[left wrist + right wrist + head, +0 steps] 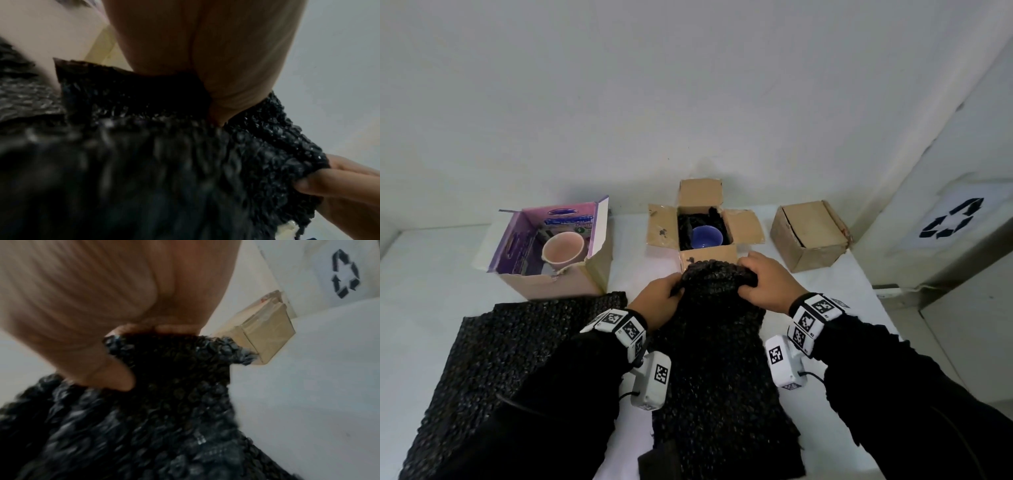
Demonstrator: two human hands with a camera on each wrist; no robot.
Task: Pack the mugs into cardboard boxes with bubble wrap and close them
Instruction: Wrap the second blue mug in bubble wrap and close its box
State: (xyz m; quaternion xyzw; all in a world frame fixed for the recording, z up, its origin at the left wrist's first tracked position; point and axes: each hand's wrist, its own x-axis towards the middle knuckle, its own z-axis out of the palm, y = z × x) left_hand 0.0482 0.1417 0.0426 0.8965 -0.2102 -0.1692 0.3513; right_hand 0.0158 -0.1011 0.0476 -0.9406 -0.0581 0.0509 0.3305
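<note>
Both my left hand (pixel 661 301) and right hand (pixel 768 284) clutch the black bubble-wrap sheet (pixel 717 329); I should bunch it loosely (popping nothing) over the blue ceramic mug (pixel 706 237).

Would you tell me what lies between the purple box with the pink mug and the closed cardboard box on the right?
In the head view, the open cardboard box holding the blue mug stands between them.

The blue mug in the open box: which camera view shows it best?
The head view: the blue mug sits in the open cardboard box, seen from above. Neither wrist view shows it; both are filled with black bubble wrap.
</note>
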